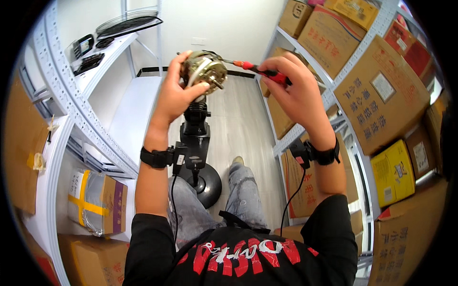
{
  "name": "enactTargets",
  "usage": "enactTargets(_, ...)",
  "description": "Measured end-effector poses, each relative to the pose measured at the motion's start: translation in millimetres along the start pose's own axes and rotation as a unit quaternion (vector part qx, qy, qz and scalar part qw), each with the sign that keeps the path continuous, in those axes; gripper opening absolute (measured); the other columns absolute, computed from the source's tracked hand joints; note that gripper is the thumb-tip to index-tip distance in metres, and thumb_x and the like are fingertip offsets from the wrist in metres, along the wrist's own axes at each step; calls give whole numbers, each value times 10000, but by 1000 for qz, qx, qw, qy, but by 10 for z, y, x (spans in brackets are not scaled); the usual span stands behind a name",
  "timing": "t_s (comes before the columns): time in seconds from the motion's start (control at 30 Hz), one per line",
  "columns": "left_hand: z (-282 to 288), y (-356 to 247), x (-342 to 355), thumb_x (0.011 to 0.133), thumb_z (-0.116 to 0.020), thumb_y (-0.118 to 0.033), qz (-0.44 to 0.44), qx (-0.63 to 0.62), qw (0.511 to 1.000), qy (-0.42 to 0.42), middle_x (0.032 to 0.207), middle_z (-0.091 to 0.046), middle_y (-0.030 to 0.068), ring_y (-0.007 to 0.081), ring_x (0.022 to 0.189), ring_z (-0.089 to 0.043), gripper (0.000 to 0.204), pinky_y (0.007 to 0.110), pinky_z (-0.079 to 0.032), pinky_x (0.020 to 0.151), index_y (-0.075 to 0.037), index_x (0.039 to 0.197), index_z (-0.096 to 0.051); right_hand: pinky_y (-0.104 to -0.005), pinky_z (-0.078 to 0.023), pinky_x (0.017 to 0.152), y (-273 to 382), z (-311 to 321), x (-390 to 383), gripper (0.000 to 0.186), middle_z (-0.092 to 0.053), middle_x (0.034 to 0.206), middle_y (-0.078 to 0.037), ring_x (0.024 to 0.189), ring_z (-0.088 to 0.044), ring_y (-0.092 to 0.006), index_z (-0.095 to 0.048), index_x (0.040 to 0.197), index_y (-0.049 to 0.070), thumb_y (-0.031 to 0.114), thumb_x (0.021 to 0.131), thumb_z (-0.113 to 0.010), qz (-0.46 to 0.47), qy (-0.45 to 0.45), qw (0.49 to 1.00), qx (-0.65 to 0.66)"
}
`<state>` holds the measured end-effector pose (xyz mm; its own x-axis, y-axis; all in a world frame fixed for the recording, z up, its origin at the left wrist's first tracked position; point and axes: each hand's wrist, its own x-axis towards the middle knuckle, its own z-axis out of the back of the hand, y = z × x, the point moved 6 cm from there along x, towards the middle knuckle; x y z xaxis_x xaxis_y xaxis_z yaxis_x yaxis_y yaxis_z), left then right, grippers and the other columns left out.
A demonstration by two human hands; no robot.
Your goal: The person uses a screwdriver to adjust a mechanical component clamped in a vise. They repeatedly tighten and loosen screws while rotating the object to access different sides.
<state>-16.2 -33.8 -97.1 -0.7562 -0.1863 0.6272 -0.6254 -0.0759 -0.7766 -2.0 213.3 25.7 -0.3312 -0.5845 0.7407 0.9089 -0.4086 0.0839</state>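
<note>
- Left hand [174, 95] grip closed around round brass-coloured metal fan motor [206, 71], held atop black plastic fan stand [195, 138] above the floor.
- Right hand [296, 90] grip pinching red-handled screwdriver [260, 71], tip at the motor's side.
- Likely slip of the tip off the screw under angled pressure, jabbing the left thumb.
- Possible motor tilt if hold loosens.

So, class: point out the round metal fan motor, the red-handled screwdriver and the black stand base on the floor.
round metal fan motor [206, 70], head view, on its front plate.
red-handled screwdriver [267, 72], head view, on the red grip.
black stand base [212, 183], head view, on its domed top.
</note>
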Motion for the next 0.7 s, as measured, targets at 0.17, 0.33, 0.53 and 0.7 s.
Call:
enactTargets(0.17, -14, -54, 3, 838, -774, -63, 14, -1, 1000, 8, 1405, -548, 145, 242, 1273, -584, 796, 369, -521, 1054, -50, 1528, -377, -371, -510, 638, -37, -12, 49, 208, -658, 768, -110, 718, -660, -276, -701, 1060, 65, 217, 927, -750, -155, 50, 986, -25)
enactTargets(0.33, -26, -42, -1, 829, -780, -41, 14, -4, 1000, 7, 1412, -539, 141, 240, 1267, -583, 811, 373, -512, 1062, -50, 1531, -374, -395, -520, 648, -5, 22, 125, 215, -664, 763, -109, 750, -681, -294, -698, 1052, 64, 233, 928, -748, -66, 45, 995, -58)
enactTargets(0.53, 0, 9, 16, 814, -816, -82, -1, 6, 1000, 5, 1392, -553, 145, 255, 1274, -574, 828, 395, -505, 1058, -56, 1523, -389, -414, -526, 644, 103, 28, 151, 207, -675, 746, -106, 740, -689, -310, -697, 1032, 59, 241, 941, -735, -2, 3, 1000, -14)
enactTargets(0.7, 17, -17, 30, 815, -812, -83, 5, 10, 1000, 7, 1388, -554, 148, 256, 1275, -569, 830, 397, -499, 1065, -56, 1524, -381, -423, -512, 605, 53, 65, 376, 225, -659, 676, -120, 631, -643, -356, -696, 1005, 53, 270, 951, -721, -64, 113, 983, -132)
